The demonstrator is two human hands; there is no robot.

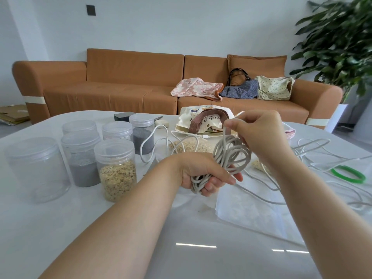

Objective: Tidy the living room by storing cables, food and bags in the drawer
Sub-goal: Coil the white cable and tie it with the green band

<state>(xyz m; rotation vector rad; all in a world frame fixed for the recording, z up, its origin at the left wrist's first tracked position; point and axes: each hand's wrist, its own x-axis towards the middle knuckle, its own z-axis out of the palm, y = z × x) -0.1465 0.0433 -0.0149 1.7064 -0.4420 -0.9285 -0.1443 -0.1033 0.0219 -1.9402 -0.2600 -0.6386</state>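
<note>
My left hand (203, 174) grips the bottom of a coiled grey-white cable (231, 154) above the white table (181, 248). Over the coil, my right hand (259, 133) pinches a strand of the same cable between thumb and fingers. More white cables (322, 158) lie loose on the table to the right, and another white cable (161, 137) loops behind the jars. A jar of oats (117, 172) stands left of my left hand. A cream tote bag (203, 121) with brown handles lies at the far side of the table. No drawer is in view.
Several clear lidded jars (80, 158), some holding grey powder, crowd the table's left. A green ring (348, 175) lies at the right. Loose oats (193, 146) lie mid-table. Three fabric bags (237, 89) rest on the orange sofa (120, 87). A plant (342, 41) stands at the right.
</note>
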